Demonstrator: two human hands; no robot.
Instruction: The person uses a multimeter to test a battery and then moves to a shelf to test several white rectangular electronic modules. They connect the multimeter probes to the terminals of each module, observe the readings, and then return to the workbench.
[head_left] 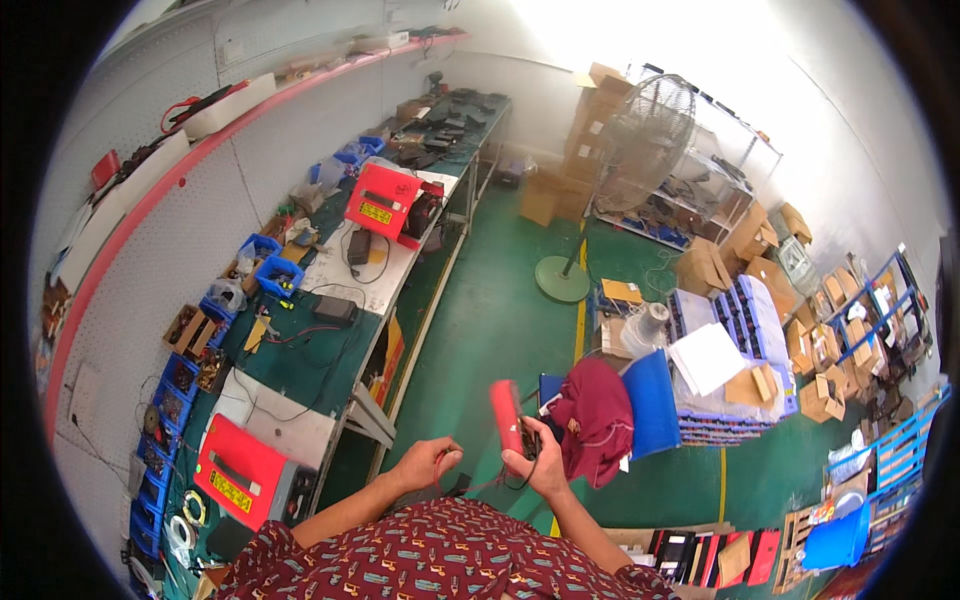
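Note:
My right hand is closed round a red handheld meter, which tilts upward in front of my body. A dark cable hangs in a loop by that hand. To its left my left hand is closed, fingers pinched on a thin red test lead. The lead's far end is too small to follow clearly. Both hands are in the air above the floor, right of the workbench. On the bench's near end lies a red-cased machine with a yellow label; a similar red machine stands farther along.
Blue parts bins line the green workbench against the wall. A maroon cloth hangs over a blue chair. Behind stand a pedestal fan, cardboard boxes and a stack of purple trays. Panels lie at lower right.

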